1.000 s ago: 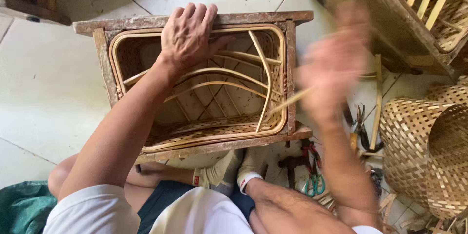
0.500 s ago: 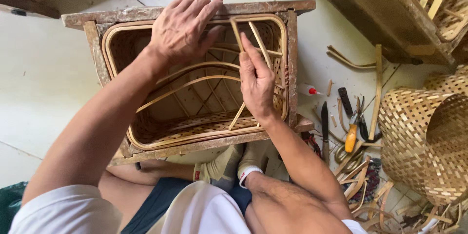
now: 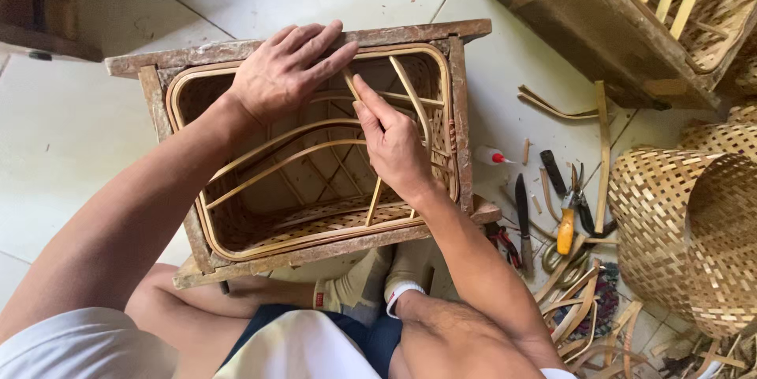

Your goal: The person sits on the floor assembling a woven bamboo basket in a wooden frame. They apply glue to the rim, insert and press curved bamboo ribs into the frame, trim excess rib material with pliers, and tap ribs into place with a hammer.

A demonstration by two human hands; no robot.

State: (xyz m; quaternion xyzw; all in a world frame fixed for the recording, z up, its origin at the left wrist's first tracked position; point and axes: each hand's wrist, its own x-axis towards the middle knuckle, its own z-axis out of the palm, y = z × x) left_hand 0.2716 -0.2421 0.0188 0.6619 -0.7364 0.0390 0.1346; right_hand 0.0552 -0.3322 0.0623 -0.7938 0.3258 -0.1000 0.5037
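Centrally, the rattan frame sits inside a worn wooden mould box on the pale tiled floor, directly ahead of your knees. Your left hand lies flat, fingers spread, across the far rim of the box and the frame's top edge, pressing rather than gripping. Your right hand rests on the upright cane strips inside the frame, index finger extended along one strip; whether the remaining fingers close around a strip cannot be told. Curved cane ribs cross the frame's interior. To the right of the box lie a small glue bottle, a knife, yellow-handled pliers and loose cane offcuts. Farther right stands a woven basket; beyond it, a wooden crate
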